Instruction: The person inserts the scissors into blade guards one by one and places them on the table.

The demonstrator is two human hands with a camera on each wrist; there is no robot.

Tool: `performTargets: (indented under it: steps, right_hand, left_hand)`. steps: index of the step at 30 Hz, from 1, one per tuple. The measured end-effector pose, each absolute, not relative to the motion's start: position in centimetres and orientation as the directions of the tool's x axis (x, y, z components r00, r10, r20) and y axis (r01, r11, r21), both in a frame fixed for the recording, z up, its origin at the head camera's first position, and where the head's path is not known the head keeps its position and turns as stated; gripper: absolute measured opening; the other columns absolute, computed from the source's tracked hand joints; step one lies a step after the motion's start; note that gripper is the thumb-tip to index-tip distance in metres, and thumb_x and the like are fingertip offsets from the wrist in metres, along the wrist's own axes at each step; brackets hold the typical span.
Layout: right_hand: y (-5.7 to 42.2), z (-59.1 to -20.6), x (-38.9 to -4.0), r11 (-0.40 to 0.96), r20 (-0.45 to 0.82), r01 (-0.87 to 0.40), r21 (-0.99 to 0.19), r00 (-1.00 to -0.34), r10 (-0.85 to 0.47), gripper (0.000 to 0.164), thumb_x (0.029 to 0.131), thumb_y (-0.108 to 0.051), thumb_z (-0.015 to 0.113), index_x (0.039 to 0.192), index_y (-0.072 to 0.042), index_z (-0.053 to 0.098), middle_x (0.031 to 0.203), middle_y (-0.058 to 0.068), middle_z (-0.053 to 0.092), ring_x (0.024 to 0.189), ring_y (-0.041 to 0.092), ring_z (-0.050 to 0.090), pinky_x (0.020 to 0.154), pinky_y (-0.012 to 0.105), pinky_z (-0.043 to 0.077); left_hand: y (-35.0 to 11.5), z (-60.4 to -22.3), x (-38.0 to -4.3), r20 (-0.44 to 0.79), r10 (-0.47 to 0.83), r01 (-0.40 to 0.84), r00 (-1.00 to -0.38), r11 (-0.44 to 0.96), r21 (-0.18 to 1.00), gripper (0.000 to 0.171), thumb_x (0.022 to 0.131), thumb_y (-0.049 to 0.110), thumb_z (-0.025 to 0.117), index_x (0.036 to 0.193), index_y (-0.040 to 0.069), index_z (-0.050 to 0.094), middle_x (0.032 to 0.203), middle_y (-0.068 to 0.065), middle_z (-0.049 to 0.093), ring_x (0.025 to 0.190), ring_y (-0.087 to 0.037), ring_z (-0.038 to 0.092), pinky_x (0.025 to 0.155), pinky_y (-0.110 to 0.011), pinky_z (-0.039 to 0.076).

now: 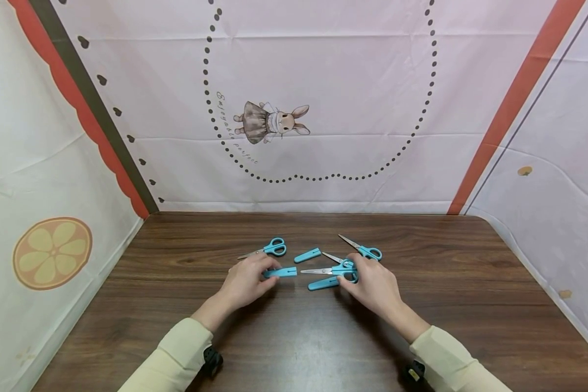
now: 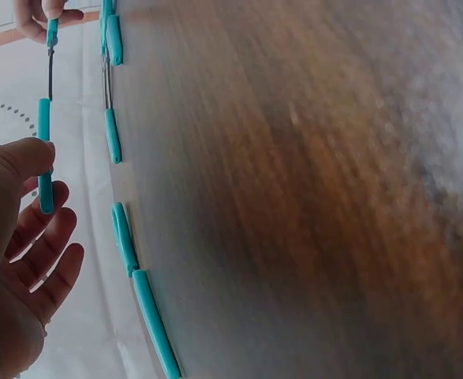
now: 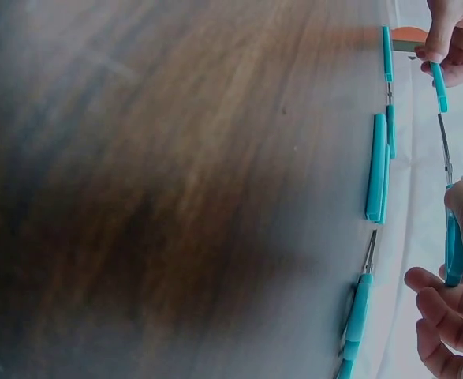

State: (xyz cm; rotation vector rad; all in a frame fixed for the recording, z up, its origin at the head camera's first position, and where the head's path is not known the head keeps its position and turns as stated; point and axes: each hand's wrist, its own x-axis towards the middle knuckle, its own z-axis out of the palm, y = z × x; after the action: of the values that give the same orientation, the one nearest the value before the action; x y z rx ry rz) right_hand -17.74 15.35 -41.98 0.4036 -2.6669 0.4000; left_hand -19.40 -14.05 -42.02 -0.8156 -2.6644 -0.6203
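Left grip, just below frame centre: pinched on cap, mouth facing right. Right grip, right of centre: pinched on scissors by the handles, tip pointing left, just short of cap. On surface: left pair, right pair, spare cap between.

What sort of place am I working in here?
Probably a makeshift recording booth: creased, printed sheets enclose a wood-grain table on three sides, and a black device shows by the left sleeve.
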Motion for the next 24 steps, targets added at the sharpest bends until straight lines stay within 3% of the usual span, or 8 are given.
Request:
performTargets:
  steps: [24]
  right_hand:
    - [15.33,-42.13,-17.58,0.921,0.436,-0.324,-0.216,-0.876,-0.206,0.047,0.073,-0.043,0.072,0.109,-0.014,0.06,0.077,0.001,0.062,0.057,0.011,0.051,0.043,0.026,0.036]
  left_hand:
    - [-13.44,-42.28,-19.53,0.386,0.483,0.607,-0.786,0.723,0.329,0.015,0.082,0.023,0.07,0.096,0.02,0.067,0.088,0.007,0.062,0.071,-0.005,0.054,0.061,-0.021,0.044]
